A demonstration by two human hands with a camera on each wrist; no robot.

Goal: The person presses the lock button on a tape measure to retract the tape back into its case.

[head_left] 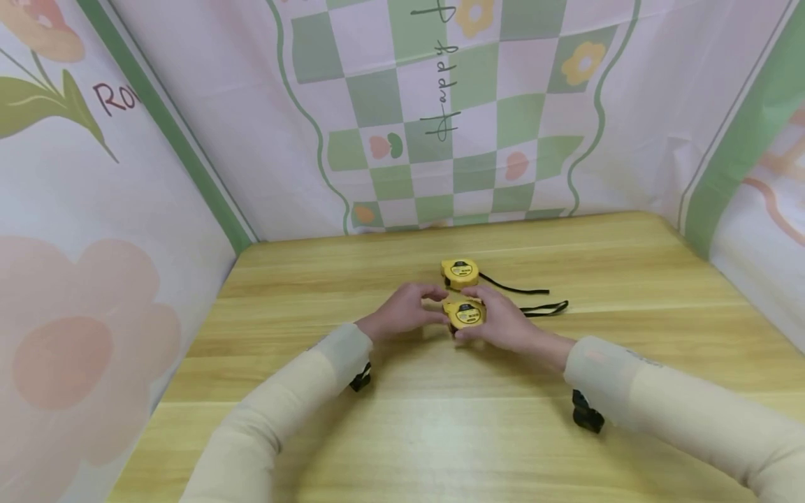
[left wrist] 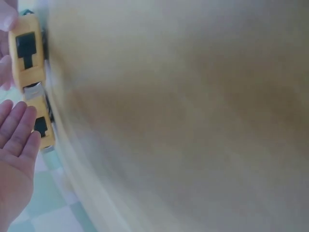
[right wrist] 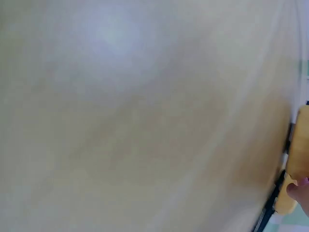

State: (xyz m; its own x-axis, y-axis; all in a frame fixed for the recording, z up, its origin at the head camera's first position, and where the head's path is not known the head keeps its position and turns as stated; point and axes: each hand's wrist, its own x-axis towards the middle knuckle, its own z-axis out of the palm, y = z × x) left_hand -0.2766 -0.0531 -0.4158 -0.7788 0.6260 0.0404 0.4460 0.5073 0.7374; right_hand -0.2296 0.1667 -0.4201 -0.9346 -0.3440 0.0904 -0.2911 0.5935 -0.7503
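Two yellow tape measures lie on the wooden table, one behind the other. My right hand point(head_left: 499, 321) holds the nearer tape measure point(head_left: 467, 314) from its right side, thumb at the front and fingers behind. To the left of that case is my left hand point(head_left: 409, 307), its fingertips close to the tape's mouth end. In the left wrist view the left hand point(left wrist: 17, 159) shows fairly straight fingers beside the cases. The farther tape measure point(head_left: 460, 272) stands just behind the hands. Only part of the right hand point(right wrist: 301, 193) shows in the right wrist view.
A black wrist strap point(head_left: 547, 309) trails right from the nearer tape measure, and another black strap point(head_left: 516, 288) from the farther one. The wooden table point(head_left: 428, 433) meets a patterned cloth point(head_left: 428, 168) at the back, with more printed cloth at both sides.
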